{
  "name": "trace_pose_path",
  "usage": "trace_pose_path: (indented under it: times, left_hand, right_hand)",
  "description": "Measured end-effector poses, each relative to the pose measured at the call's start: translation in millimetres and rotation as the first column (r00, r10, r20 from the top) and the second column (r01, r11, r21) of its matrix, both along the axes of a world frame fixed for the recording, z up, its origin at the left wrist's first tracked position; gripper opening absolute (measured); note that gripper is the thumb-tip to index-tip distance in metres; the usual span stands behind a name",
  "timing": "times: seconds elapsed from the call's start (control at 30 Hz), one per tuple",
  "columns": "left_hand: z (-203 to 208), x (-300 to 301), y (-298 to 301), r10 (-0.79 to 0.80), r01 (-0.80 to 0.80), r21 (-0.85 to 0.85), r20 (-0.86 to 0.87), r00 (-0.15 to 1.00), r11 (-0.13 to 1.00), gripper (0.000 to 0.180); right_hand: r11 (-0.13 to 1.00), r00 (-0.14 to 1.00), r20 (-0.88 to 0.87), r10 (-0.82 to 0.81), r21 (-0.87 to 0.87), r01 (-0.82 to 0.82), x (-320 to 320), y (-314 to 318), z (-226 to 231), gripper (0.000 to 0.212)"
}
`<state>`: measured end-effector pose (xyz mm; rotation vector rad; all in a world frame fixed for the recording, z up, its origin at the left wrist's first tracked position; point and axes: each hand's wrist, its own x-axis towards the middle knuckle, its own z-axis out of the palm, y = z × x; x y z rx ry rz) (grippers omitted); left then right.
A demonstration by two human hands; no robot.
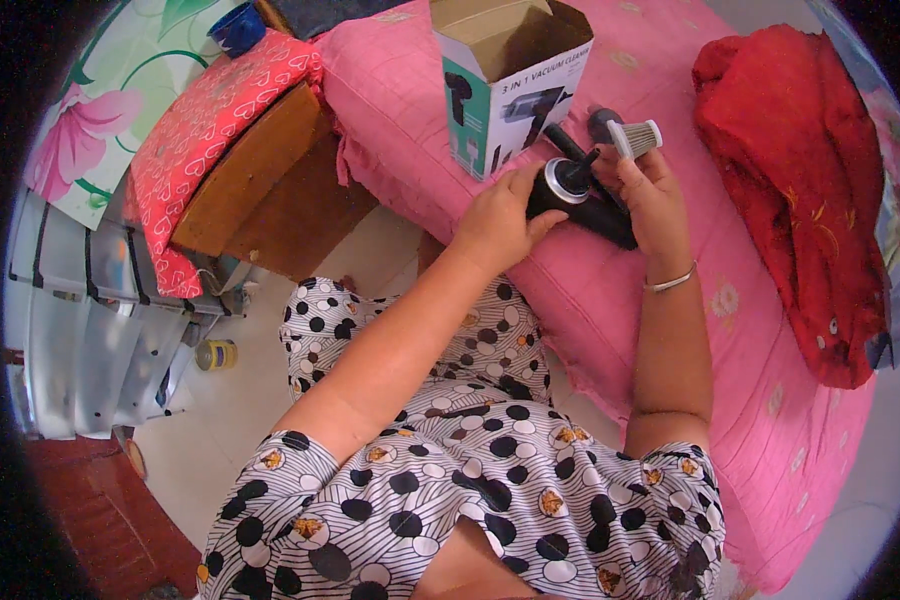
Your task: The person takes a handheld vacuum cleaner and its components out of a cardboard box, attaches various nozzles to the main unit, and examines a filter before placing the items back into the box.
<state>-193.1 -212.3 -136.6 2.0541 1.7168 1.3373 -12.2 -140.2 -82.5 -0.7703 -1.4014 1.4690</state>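
Observation:
My left hand [510, 215] is closed around the black body of a handheld vacuum cleaner [602, 220], whose silver-ringed end [568, 182] faces up toward me. In my right hand [654, 205] is a small pleated filter [637, 138] with a white frame, pinched between thumb and fingers above the vacuum cleaner. The filter is apart from the silver ring. Just beyond my hands lie dark attachments [562, 140], partly hidden by the vacuum cleaner. An opened cardboard box [515, 100] printed with a vacuum cleaner stands behind them on the pink bed cover [590, 290].
A red cloth [785, 200] lies on the bed at the right. To the left stands a wooden piece of furniture [260, 180] under a red heart-patterned cloth [220, 120]. A blue cup [237, 30] sits at its far end. A yellow tin [216, 354] is on the floor.

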Motion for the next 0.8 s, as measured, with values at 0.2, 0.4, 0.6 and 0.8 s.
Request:
trace_pose_path:
  times: [0.2,0.4,0.6,0.8]
  left_hand:
    - [6,7,-2,-0.041,0.051,-0.163,0.066,0.997,0.985,0.064]
    - [0,8,1,-0.001,0.001,-0.011,0.007,1.0,1.0,0.064]
    - [5,6,4,-0.024,0.025,-0.052,0.01,1.0,0.998,0.066]
    - [28,11,11,-0.099,0.099,0.022,0.047,0.994,0.995,0.063]
  right_hand:
    - [0.999,0.998,0.064,-0.018,0.027,0.017,8,2,2,0.032]
    - [0.997,0.996,0.085,0.026,0.073,-0.032,12,7,-2,0.045]
    - [0.99,0.995,0.053,0.079,0.109,-0.084,7,7,-1,0.05]
    - [0.989,0.991,0.061,0.115,0.089,-0.12,3,10,2,0.052]
